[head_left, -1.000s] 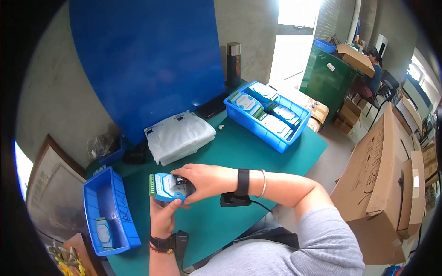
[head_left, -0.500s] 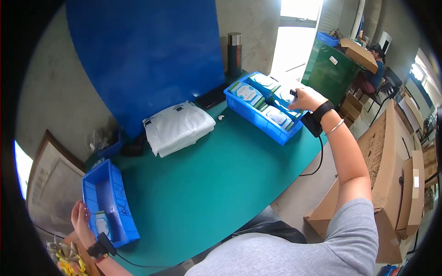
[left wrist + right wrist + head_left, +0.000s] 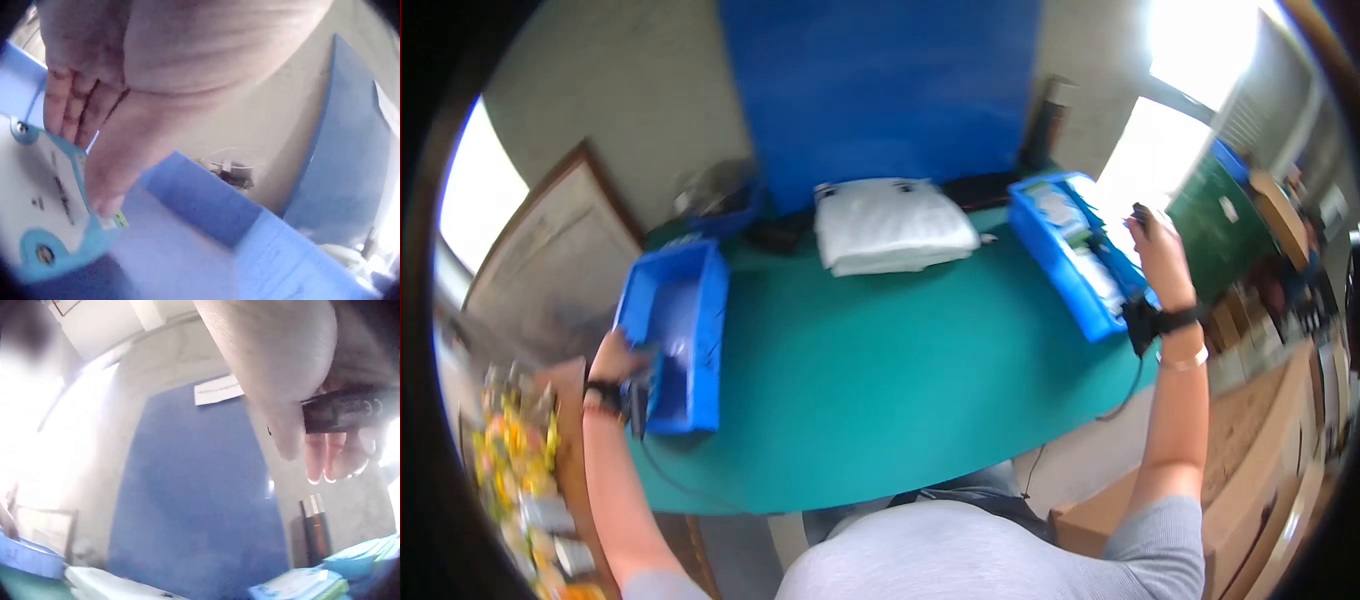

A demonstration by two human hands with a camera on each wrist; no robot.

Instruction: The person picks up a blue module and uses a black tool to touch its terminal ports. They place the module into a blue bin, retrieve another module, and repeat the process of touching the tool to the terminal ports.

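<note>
At the left, my left hand [image 3: 613, 355] reaches over the near left side of a blue plastic bin [image 3: 710, 350]. It grips a flat white-and-blue module [image 3: 53, 194] with screws at its corners and a bit of green at one end; the thumb lies on its edge, with fingers behind. My right hand [image 3: 1165, 260] is raised at the right over the outer side of a second blue bin [image 3: 1065, 280], which holds several similar modules [image 3: 1060, 212]. Between that thumb and fingers is a small black device [image 3: 344, 412] with a CE mark.
A white folded plastic package [image 3: 895, 230] lies at the back of the green table [image 3: 850, 390], before a blue panel [image 3: 880, 90]. A dark bottle [image 3: 1047, 125] stands behind the right bin. Cables hang from both wrists. Cardboard boxes [image 3: 1250, 470] stand on the right.
Both hands were together on a module; then they parted to the two bins. My left hand has since taken hold of the module in the left bin. The head view has turned left.
</note>
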